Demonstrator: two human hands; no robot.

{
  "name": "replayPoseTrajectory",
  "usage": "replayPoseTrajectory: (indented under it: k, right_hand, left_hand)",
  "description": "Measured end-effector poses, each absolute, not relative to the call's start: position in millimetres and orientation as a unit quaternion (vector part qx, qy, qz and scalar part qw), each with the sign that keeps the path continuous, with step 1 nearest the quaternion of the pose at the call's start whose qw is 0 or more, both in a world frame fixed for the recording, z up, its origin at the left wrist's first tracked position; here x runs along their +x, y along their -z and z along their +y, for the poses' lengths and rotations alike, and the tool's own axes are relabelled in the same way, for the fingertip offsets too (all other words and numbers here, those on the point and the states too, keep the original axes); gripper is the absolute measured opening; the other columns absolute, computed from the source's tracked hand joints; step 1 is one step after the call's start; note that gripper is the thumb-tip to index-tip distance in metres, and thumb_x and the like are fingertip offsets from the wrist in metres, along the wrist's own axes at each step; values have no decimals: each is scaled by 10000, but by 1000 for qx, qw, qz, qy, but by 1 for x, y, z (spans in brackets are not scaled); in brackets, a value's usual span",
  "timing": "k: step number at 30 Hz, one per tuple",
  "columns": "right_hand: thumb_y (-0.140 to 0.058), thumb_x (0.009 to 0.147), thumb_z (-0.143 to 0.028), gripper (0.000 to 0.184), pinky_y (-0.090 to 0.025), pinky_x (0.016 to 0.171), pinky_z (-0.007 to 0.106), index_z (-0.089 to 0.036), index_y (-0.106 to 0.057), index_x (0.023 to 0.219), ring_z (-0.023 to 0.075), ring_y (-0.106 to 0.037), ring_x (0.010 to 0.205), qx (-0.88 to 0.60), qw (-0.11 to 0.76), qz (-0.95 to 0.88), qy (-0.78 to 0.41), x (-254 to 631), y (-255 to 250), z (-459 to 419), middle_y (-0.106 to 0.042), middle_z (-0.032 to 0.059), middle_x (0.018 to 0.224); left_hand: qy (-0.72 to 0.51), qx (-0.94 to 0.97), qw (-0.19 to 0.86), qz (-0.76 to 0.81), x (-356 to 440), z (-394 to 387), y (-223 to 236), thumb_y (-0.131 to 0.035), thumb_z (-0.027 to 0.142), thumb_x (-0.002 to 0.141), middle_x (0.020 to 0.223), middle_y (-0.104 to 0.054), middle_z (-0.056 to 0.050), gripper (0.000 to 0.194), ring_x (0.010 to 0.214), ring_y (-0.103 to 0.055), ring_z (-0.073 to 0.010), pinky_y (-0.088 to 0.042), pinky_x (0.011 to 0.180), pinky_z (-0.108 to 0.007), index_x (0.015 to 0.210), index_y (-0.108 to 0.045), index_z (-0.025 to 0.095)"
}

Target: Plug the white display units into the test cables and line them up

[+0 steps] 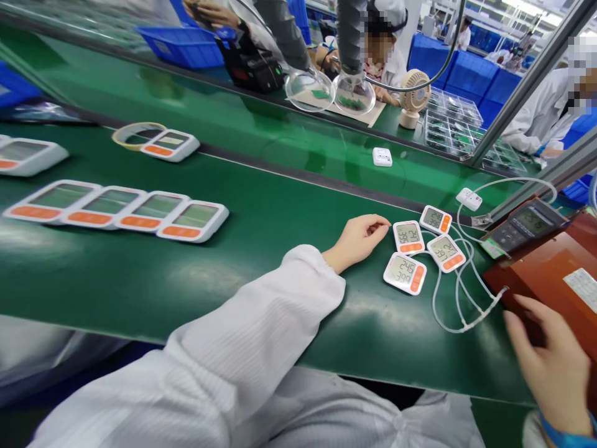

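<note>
Four small monitors grouped between two bare hands

On a green table, four white monitors with orange buttons are set close together, face up, with dark digits shown on their screens. The left hand is placed just to their left, its fingers loosely curled; nothing is seen held in it, but whether it is closed or released cannot be told. Its fingertips are brought very near the edge of the closest monitor, and whether contact is made cannot be told either. The right hand is opened, with thumb and fingers spread apart and nothing held, beside the front edge of a brown box.

Pale tubes are looped around the group and gathered toward the box. A dark handheld meter is rested on the box, and a white plug is placed behind the group.

Farther left, a row of four more monitors is laid side by side. Behind it, a single monitor is set against a roll of tape. Across the table, a person in white is seated near a small fan, and blue bins are seen at the upper left.
</note>
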State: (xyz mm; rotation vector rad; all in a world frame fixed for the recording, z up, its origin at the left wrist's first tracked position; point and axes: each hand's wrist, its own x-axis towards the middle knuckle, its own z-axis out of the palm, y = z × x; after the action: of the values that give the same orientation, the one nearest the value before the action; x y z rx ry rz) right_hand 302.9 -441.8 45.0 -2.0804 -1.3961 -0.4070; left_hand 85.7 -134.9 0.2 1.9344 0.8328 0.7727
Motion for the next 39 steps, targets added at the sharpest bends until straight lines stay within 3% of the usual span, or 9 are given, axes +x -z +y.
replayPoseTrajectory:
  k: [5, 8, 11, 16, 20, 26, 29, 33, 39]
  right_hand:
    - [-553, 1039, -415, 267, -492, 909, 363, -194, -573, 1187, 245, -602, 1109, -688, 216, -692, 24, 268, -35, -347, -608, 71, 1214]
    - [-792, 830, -318, 523, -510, 823, 366, -174, -533, 1261, 287, -602, 1086, -699, 76, -709, -55, 254, -38, -309, -591, 95, 1219]
    - [-820, 755, -265, 702, -507, 756, 341, -163, -482, 1362, 295, -632, 997, -707, 9, -698, -110, 246, -38, -292, -601, 100, 1162]
    - [-725, 769, -253, 749, -522, 771, 329, -155, -419, 1446, 278, -647, 935, -701, 101, -689, -153, 239, -23, -288, -618, 97, 1121]
    - [-693, 877, -477, 652, -527, 905, 373, -154, -482, 1403, 283, -619, 1056, -695, 259, -659, -128, 238, -14, -288, -592, 124, 1221]
    - [-637, 931, -655, 820, -484, 1033, 423, -110, -415, 1502, 304, -537, 1231, -711, 435, -550, -48, 231, -16, -286, -496, 173, 1377]
    - [-514, 1025, -580, 626, -527, 948, 370, -106, -495, 1433, 267, -588, 1132, -678, 452, -568, -115, 230, -17, -287, -558, 158, 1285]
    - [-343, 1094, -437, 452, -521, 728, 288, -119, -615, 1266, 196, -611, 818, -644, 434, -596, -203, 233, -16, -288, -636, 102, 1008]
    - [-441, 1025, -398, 364, -405, 641, 262, -147, -652, 868, 170, -552, 686, -684, 380, -615, -99, 244, -10, -284, -620, 51, 798]
  left_hand:
    - [-328, 765, 461, 308, 87, -142, 2, -534, 306, 903, 830, -727, -34, 237, 702, -611, -146, -498, 682, -279, 934, -724, 167]
    - [-324, 778, 454, 289, 88, -143, 4, -537, 292, 901, 805, -718, -24, 219, 694, -594, -142, -475, 666, -272, 889, -720, 172]
    - [-324, 786, 456, 262, 90, -146, 6, -546, 271, 891, 787, -709, -22, 197, 688, -587, -138, -453, 651, -264, 864, -714, 173]
    - [-354, 749, 501, 250, 91, -152, 3, -544, 274, 901, 815, -709, -35, 189, 718, -612, -139, -468, 674, -262, 880, -694, 160]
    - [-387, 692, 547, 270, 91, -154, -3, -526, 343, 938, 832, -682, -33, 229, 731, -601, -135, -476, 689, -266, 865, -645, 162]
    - [-204, 617, 749, 125, 93, -161, 2, -679, 527, 873, 867, -669, -22, 510, 710, -629, -142, -516, 660, -274, 1247, -576, 195]
    - [-210, 567, 787, 125, 94, -162, 3, -737, 569, 825, 976, -694, -62, 596, 770, -652, -156, -527, 679, -278, 1256, -579, 189]
    - [-220, 519, 812, 152, 93, -157, 1, -706, 626, 823, 801, -677, -42, 568, 618, -609, -129, -466, 547, -245, 1115, -607, 149]
    - [-179, 534, 812, 154, 92, -152, -2, -702, 632, 819, 634, -583, 24, 517, 457, -508, -83, -392, 432, -215, 989, -597, 155]
